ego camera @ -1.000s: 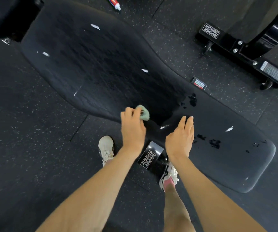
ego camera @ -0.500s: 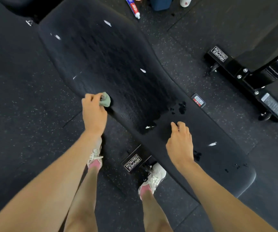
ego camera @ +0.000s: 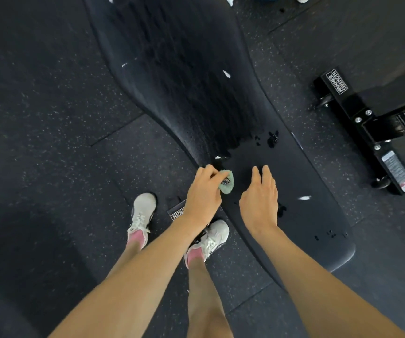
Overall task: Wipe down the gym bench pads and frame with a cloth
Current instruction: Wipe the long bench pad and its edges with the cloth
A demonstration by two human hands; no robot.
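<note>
The left hand [ego camera: 204, 193], pinching a green cloth [ego camera: 226, 182], has swept back from the edge of the wide back pad [ego camera: 184, 81] to the seat pad [ego camera: 306, 191], beside the flat, relaxed right hand [ego camera: 260, 201]; the spotted seat looks next.

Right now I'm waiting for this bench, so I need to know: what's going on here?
A person stands beside the black bench pad, wiping it. Their left hand grips a green cloth against the pad's near edge, where it narrows. The right hand is open, fingers straight, on or just above the narrower part. The wide part looks dark and damp. Dark spots and white flecks dot the narrower part, so it looks unfinished.
</note>
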